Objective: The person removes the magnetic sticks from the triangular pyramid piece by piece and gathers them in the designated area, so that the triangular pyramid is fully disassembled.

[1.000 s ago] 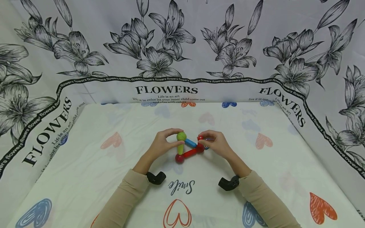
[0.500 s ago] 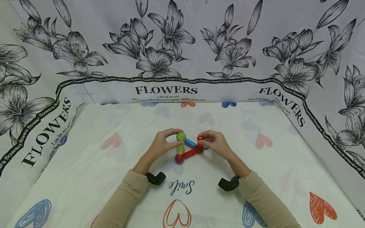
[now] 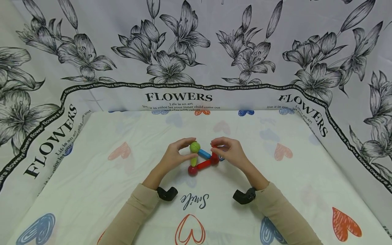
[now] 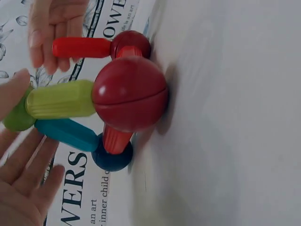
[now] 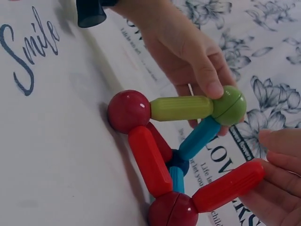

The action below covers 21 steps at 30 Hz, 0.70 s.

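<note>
A frame of magnetic rods and balls stands on the table. My left hand point(image 3: 177, 153) pinches its raised green ball point(image 3: 194, 147) between thumb and fingers. Below that ball, a yellow-green rod point(image 5: 182, 108) runs down to a dark red ball point(image 3: 192, 170), and a blue rod point(image 5: 200, 137) slopes to a dark blue ball point(image 4: 112, 157). A red rod point(image 3: 203, 164) joins the first red ball to a second red ball point(image 5: 173, 210). From the second rises another red rod point(image 4: 81, 47). My right hand point(image 3: 232, 151) is around its upper end, fingers loosely parted; contact is unclear.
A white cloth point(image 3: 128, 177) printed with hearts covers the table. Behind it hangs a curtain point(image 3: 239, 97) with flower drawings. Each wrist carries a black camera mount point(image 3: 167, 193).
My right hand has shifted slightly up and its fingers have loosened from the upright red rod's tip. My left hand stays on the green ball, and the frame stands as before.
</note>
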{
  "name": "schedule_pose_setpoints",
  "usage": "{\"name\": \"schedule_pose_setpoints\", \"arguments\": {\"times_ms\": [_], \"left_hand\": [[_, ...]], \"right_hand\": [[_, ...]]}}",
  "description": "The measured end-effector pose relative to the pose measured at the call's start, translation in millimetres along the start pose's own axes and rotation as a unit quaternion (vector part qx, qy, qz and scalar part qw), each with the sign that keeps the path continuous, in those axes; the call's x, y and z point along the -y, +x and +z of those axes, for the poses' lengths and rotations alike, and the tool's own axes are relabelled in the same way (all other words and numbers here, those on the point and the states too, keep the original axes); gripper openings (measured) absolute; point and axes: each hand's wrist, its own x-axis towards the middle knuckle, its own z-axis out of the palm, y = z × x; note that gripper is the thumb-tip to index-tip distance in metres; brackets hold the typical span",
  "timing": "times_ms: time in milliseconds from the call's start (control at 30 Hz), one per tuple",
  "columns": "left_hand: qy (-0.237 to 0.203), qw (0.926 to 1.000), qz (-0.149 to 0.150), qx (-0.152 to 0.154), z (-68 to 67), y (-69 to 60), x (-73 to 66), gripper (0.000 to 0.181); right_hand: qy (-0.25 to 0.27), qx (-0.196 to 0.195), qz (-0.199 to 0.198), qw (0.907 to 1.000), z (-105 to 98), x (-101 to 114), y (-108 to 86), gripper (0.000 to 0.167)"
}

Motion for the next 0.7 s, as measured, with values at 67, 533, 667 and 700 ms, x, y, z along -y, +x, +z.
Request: {"name": "schedule_pose_setpoints", "arguments": {"times_ms": [67,533,667,700], "left_hand": [[-0.005,0.9998,-0.016,-0.01,0.9,-1.5,-0.5,0.058],[-0.058,0.9805,-0.188,-0.004,8.4,-12.2,-5.3,0.04],[-0.073,0.9806,-0.181,0.016,9.6,-14.5,-4.3,0.038],[-0.074,0.981,-0.178,0.02,9.8,-14.7,-3.9,0.037]], "right_hand": [[0.001,0.004,-0.009,1.0,0.8,4.7,2.9,0.029],[0.017,0.099,-0.061,0.9931,18.4,14.9,26.7,0.041],[0.021,0.118,-0.072,0.9902,23.1,12.3,31.6,0.042],[0.021,0.121,-0.073,0.9898,23.6,12.3,32.5,0.042]]}}
